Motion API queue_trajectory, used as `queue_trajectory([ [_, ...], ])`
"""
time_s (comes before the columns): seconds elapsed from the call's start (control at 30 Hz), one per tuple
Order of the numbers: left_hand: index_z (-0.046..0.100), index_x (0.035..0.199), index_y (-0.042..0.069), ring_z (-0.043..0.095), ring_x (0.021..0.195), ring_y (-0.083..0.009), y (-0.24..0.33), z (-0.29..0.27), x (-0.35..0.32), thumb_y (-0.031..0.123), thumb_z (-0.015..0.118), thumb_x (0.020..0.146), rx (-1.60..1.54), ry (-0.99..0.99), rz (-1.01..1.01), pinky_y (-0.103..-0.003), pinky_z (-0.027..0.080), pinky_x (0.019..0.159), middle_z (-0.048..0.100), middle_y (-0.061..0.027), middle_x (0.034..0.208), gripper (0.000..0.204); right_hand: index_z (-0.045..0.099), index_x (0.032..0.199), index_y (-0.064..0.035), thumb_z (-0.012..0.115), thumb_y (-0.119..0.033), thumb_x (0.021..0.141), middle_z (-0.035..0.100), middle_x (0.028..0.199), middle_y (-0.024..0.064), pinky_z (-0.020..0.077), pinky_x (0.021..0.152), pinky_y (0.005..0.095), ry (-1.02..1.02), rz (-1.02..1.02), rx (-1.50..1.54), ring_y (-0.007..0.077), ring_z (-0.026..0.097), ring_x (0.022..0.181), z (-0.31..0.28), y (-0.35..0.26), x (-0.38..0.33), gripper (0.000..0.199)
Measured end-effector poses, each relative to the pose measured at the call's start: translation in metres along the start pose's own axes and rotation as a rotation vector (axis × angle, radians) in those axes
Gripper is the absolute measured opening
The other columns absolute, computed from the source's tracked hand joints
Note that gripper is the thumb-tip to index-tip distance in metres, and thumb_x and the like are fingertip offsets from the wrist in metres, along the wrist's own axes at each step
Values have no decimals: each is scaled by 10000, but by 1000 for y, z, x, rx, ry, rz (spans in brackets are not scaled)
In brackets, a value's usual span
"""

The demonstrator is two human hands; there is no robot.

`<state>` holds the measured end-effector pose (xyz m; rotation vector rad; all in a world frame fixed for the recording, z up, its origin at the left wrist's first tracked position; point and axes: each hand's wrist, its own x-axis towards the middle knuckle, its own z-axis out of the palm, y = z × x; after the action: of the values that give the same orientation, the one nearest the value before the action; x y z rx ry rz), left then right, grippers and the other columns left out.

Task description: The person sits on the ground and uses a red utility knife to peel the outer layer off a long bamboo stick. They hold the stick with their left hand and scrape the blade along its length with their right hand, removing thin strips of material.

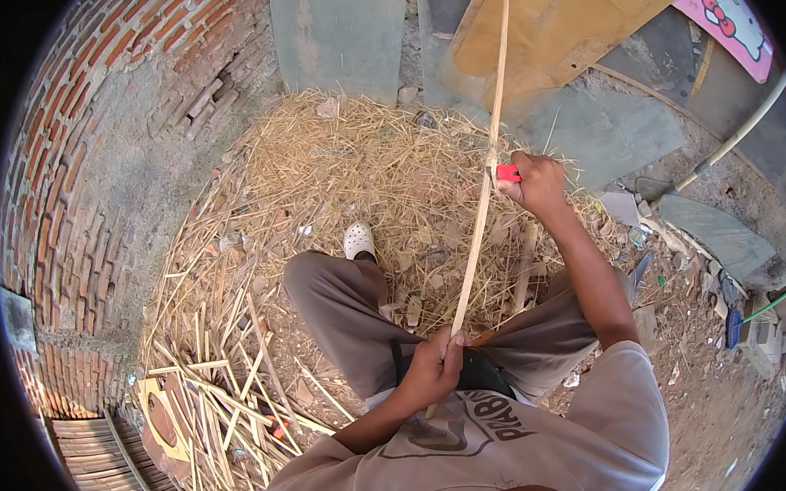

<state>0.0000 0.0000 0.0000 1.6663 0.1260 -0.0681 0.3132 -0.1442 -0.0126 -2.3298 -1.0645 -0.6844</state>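
A long pale bamboo strip (483,198) runs from my lap up and away past the top of the view. My left hand (433,367) grips its near end against my lap. My right hand (535,182), arm stretched forward, holds a red-handled knife (507,174) pressed against the strip about midway along it. I am seated, with my left leg in grey trousers bent and a white clog (359,240) on that foot.
A heap of straw-like shavings (354,159) covers the ground ahead. Several cut bamboo slats (214,376) lie to my left. A curved brick wall (66,198) stands at left, boards (568,27) and slabs lean at the back, and a white pipe (739,134) lies at right.
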Motion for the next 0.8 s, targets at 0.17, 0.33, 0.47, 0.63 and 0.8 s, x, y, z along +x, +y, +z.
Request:
queue_trajectory([
  [0.17, 522, 959, 37, 372, 521, -12, -10, 24, -4, 168, 414, 1036, -268, 24, -8, -209, 319, 485, 413, 52, 589, 186, 537, 714, 0, 457, -536, 979, 389, 522, 84, 409, 518, 366, -218, 339, 743, 163, 445, 497, 5, -30, -22, 604],
  [0.33, 503, 957, 31, 340, 499, -12, 3, 14, -10, 211, 376, 1052, -374, 11, -96, -202, 292, 458, 392, 55, 567, 240, 490, 648, -66, 487, -549, 956, 418, 511, 53, 390, 468, 335, -141, 298, 622, 168, 462, 460, 8, -33, -16, 573],
  [0.47, 506, 961, 27, 346, 500, -13, 5, 12, -12, 213, 365, 1054, -382, -40, -86, -206, 293, 455, 395, 52, 560, 251, 495, 666, -68, 518, -597, 895, 507, 547, 98, 418, 474, 398, 183, -105, -141, 298, 538, 494, -15, -5, 4, 577],
  [0.63, 517, 963, 24, 364, 531, -11, -2, 13, -4, 192, 381, 1045, -52, 44, 36, -205, 308, 484, 422, 51, 590, 231, 568, 721, -26, 542, -574, 908, 525, 531, 77, 426, 451, 375, 1, 114, 246, 254, 509, 431, -2, -19, -5, 580],
  [0.8, 523, 955, 27, 365, 537, -10, 3, 20, 0, 193, 395, 1042, 5, 104, 48, -203, 307, 490, 421, 56, 602, 227, 552, 696, -10, 518, -536, 941, 460, 501, 109, 411, 465, 395, -403, 730, 1051, 231, 485, 442, -4, -36, -11, 581],
])
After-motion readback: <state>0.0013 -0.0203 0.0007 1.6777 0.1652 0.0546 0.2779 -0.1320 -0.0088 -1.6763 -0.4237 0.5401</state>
